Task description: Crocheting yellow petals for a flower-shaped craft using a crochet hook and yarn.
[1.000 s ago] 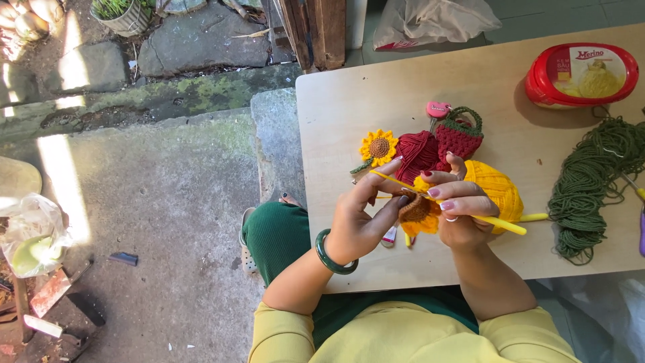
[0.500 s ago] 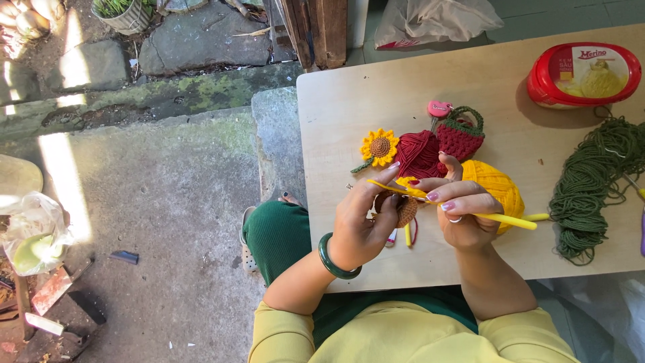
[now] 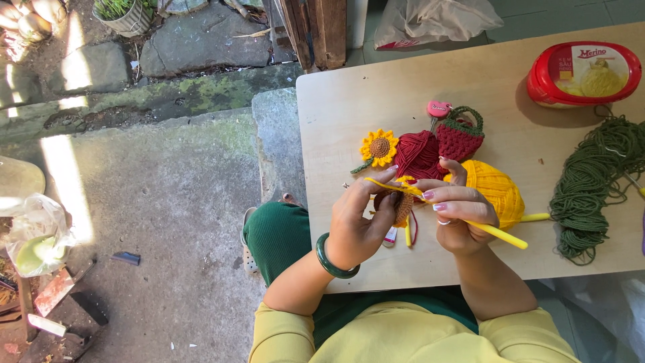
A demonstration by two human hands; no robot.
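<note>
My left hand (image 3: 359, 222) pinches a small brown and yellow crochet piece (image 3: 403, 202) just above the wooden table (image 3: 349, 101). My right hand (image 3: 460, 212) grips a yellow crochet hook (image 3: 500, 235), its tip in the piece. A yellow strand runs across my fingers. Behind the hands lie a yellow yarn ball (image 3: 497, 185), a dark red yarn ball (image 3: 416, 154), a crocheted sunflower (image 3: 378, 148) and a small red crocheted basket with a green rim (image 3: 460, 134).
A pile of green yarn (image 3: 598, 181) lies at the right. A red plastic tub (image 3: 584, 70) stands at the far right corner. A pink clip (image 3: 439, 109) sits near the basket. Concrete ground and stones lie to the left.
The hook's handle has tilted lower to the right, and both hands have shifted slightly while working the piece. The things on the table lie as before.
</note>
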